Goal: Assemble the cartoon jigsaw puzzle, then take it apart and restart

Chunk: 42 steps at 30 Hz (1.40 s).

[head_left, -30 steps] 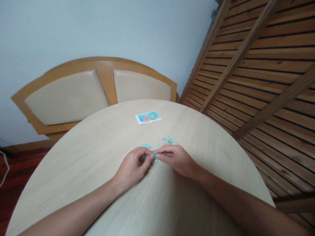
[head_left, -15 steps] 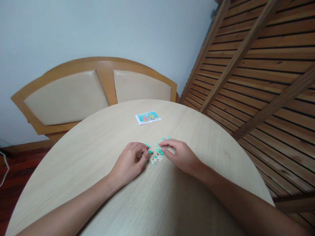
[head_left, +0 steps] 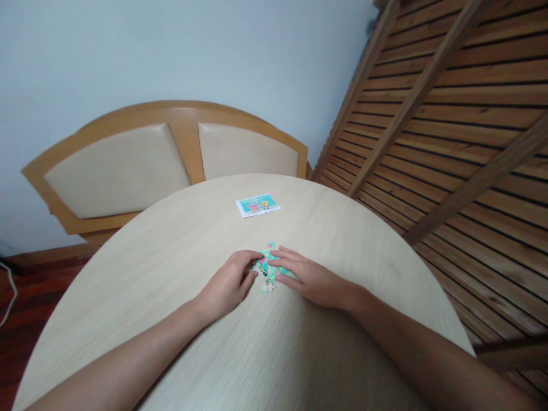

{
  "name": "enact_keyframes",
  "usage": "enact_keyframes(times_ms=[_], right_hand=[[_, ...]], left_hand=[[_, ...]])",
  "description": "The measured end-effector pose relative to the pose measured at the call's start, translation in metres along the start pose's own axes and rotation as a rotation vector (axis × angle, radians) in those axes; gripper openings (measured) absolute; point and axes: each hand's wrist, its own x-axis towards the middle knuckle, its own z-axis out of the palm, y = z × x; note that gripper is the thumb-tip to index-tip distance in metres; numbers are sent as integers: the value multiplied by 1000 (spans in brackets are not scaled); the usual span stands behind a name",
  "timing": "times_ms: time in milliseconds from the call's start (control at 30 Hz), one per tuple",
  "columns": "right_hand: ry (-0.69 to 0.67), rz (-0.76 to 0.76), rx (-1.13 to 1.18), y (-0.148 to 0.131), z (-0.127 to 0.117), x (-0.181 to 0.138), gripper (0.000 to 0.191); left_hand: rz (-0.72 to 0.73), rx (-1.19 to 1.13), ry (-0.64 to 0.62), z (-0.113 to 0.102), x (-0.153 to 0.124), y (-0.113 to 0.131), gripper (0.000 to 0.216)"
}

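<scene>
A small heap of jigsaw puzzle pieces (head_left: 266,272), mostly turquoise and pale, lies on the round wooden table (head_left: 205,354) between my hands. My left hand (head_left: 229,285) curves around the heap's left side, thumb and fingers apart, touching its edge. From the right, my right hand (head_left: 310,277) rests flat with fingers stretched over the pieces, covering part of them. Neither hand lifts a piece that I can see. A single turquoise-and-pink piece (head_left: 271,245) sits just beyond the heap.
Farther back on the table lies a white-edged picture card (head_left: 257,205) with pink and yellow cartoon figures. Behind the table stands a wooden bench back with cream padded panels (head_left: 115,171). A slatted wooden partition (head_left: 436,154) leans in on the right.
My left hand has opened from its curl around brown-backed pieces. My right hand has moved slightly left and flattened over the pieces. They are gathered closer together between my hands.
</scene>
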Motion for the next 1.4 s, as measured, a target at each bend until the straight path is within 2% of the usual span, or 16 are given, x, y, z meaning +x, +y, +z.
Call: enact_keyframes(times_ms=[100,167,233,333,367,533,667,800,867,1033,1100,1267,1400], right_hand=[[61,-70,35,4,2,2,42],[104,-55,25,7,3,3,45],[111,30,-38,8,4,3,60],[33,134,-143,6,6,3,103],[5,140,-159,5,7,3,112],[-13,75,-178,-7,22,11,129],[45,67,-198,-19,33,24,137],[93,92,-207,-33,44,44,130],[131,93,-194,-41,52,56,126],[240,71,-180,-60,72,98,95],[242,54,-195,-64,76,119,82],[206,-16,-227,-72,83,178,64],[202,-57,-155,-82,89,223,58]], left_hand=[[-28,-49,23,0,3,-2,30],[-52,-97,27,0,4,-2,30],[-86,-162,37,0,6,0,29],[-158,-308,52,-2,9,6,28],[-182,-369,52,-3,11,7,30],[-184,-667,48,-1,18,11,37],[-116,-777,153,5,21,4,40],[-141,-615,360,3,26,-11,43],[-188,-566,413,-3,31,-23,44],[-372,-442,508,-30,41,-59,53],[-423,-360,543,-46,40,-69,50],[-453,-130,612,-80,30,-75,43],[-496,14,651,-94,25,-75,45]])
